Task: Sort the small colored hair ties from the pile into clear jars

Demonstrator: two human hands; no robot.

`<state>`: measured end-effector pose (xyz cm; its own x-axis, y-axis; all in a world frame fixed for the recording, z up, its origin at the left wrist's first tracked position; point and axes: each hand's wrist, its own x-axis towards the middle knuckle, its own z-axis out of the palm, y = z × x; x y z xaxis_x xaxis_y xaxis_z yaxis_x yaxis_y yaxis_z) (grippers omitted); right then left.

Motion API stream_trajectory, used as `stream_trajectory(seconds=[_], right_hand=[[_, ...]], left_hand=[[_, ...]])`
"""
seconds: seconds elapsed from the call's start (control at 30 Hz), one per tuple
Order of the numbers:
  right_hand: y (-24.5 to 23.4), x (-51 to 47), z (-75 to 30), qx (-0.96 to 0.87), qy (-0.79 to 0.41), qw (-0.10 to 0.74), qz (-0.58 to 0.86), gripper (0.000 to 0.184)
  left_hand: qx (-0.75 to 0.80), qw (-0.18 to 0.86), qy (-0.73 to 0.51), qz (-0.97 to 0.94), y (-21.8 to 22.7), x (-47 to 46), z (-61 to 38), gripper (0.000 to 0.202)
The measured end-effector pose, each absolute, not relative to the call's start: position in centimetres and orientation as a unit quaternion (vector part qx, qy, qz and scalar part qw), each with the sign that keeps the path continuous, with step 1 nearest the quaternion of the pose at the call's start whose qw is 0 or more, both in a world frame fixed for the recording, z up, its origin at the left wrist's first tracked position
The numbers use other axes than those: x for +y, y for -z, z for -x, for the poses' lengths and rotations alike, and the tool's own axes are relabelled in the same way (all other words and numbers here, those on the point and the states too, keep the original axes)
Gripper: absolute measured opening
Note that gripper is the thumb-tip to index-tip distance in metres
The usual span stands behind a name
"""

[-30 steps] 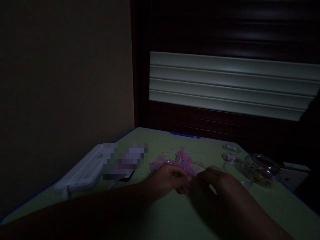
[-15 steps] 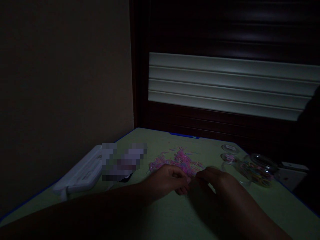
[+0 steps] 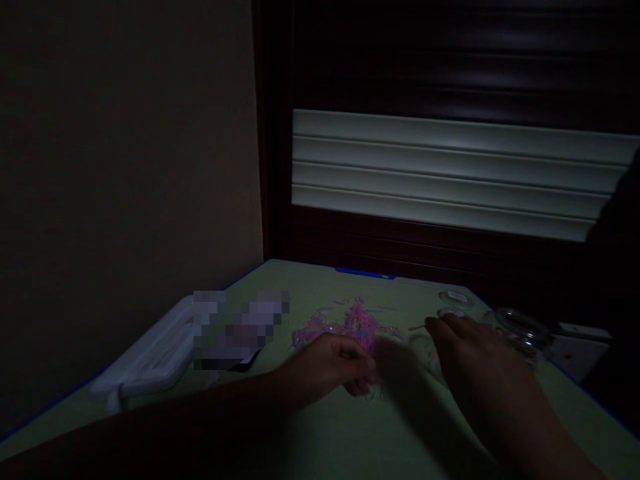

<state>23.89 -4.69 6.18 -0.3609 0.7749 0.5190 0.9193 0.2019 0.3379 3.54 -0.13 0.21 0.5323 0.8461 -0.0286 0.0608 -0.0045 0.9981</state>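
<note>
A loose pile of thin pink and pastel elastic bands (image 3: 364,323) lies on the table. My left hand (image 3: 343,360) is closed with its fingers curled at the near edge of the pile; what it pinches, if anything, is too dark to make out. A few pale strands show just below its fingertips. My right hand (image 3: 475,360) hovers right of the pile, thumb and fingertips pinched on a thin reddish-pink elastic band (image 3: 417,327) that sticks out leftward. Behind this hand stands a clear jar (image 3: 524,327) with coloured bands inside, partly hidden.
On the pale green table (image 3: 320,440), a white lamp-like device (image 3: 145,353) stands at left beside a blurred-out item (image 3: 245,330). A clear round lid (image 3: 456,299) lies at back right. A white box (image 3: 580,350) is beyond the jar. Wall and louvred panel border the table.
My right hand has moved right, away from my left hand, with a thin band in its fingertips. My left hand stays near the pile. The view has shifted slightly.
</note>
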Motion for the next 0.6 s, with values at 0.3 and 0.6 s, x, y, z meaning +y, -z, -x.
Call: stream_trajectory(seconds=[0.3, 0.6], right_hand=[[-6.4, -5.0, -26.0, -0.673, 0.307, 0.083, 0.668, 0.023], [-6.2, -4.9, -25.9, -0.668, 0.289, 0.073, 0.682, 0.028]], left_hand=[[0.357, 0.607, -0.324, -0.631, -0.2, -0.1, -3.4, 0.024], [0.359, 0.615, -0.326, -0.622, -0.4, -0.2, -3.5, 0.025]])
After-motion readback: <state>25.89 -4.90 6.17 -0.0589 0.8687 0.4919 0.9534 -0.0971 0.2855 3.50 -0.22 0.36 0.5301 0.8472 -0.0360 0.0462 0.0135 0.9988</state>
